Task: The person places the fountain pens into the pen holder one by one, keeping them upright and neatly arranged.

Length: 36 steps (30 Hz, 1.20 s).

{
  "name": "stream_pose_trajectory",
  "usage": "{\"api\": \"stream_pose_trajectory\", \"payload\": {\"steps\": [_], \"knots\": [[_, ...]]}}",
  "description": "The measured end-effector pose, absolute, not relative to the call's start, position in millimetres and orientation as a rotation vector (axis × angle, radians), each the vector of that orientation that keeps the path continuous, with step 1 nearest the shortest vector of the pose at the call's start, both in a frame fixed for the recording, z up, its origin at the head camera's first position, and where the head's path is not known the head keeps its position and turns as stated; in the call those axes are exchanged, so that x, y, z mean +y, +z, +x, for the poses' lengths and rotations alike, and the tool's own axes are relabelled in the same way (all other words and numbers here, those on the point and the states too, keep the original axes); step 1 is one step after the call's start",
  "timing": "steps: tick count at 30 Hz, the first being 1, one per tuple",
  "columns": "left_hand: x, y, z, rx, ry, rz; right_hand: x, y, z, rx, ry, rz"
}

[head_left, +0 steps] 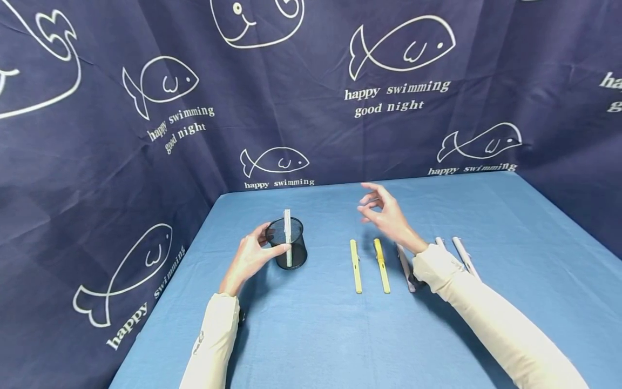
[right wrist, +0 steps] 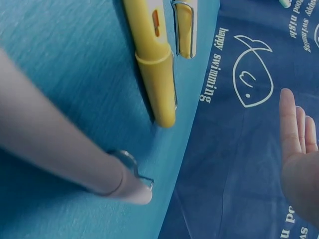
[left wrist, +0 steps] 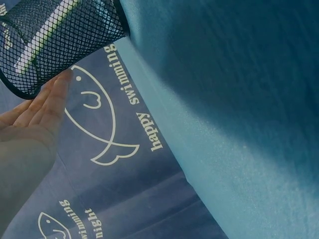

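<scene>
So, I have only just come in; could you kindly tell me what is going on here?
A person's left hand grips a black mesh cup on the blue table, with one pale pen standing in it. The right hand is raised over the table, holding nothing. Nearer the person lie two yellow pens and three pale ones, some partly hidden by the right sleeve.
</scene>
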<state>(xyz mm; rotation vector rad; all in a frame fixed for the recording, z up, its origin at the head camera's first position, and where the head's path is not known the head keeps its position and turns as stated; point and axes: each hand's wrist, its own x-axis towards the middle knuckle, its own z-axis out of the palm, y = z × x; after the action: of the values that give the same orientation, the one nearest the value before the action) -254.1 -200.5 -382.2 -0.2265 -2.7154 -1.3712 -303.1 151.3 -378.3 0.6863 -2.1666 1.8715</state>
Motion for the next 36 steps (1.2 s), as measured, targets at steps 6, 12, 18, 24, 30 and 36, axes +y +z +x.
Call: {"api": "stream_pose_trajectory", "payload": {"steps": [6, 12, 18, 24, 30, 36], "knots": [[-199.9, -380.7, -253.7, -2.717, -1.371, -0.231, 158.0, -378.8, -302.5, -2.168, 1.870, 0.669], [-200.2, -379.9, -252.5, -2.733, -1.361, -0.221, 164.2, -378.0, -300.4, -2.177, 1.878, 0.646], [-199.6, -379.2, -251.8, -2.728, -1.373, -0.221, 168.4, -377.1, -301.0, -2.161, 1.867, 0.645], [-199.9, -380.0, -251.6, -2.726, -1.378, -0.222, 172.7, -378.0, -299.4, -2.175, 1.838, 0.636], [-200.3, -380.5, -252.3, -2.724, -1.365, -0.228, 178.7, -379.3, -298.6, -2.185, 1.817, 0.623], [-200.3, -379.5, -251.9, -2.727, -1.358, -0.225, 185.2, -379.3, -298.1, -2.170, 1.814, 0.621]]}}
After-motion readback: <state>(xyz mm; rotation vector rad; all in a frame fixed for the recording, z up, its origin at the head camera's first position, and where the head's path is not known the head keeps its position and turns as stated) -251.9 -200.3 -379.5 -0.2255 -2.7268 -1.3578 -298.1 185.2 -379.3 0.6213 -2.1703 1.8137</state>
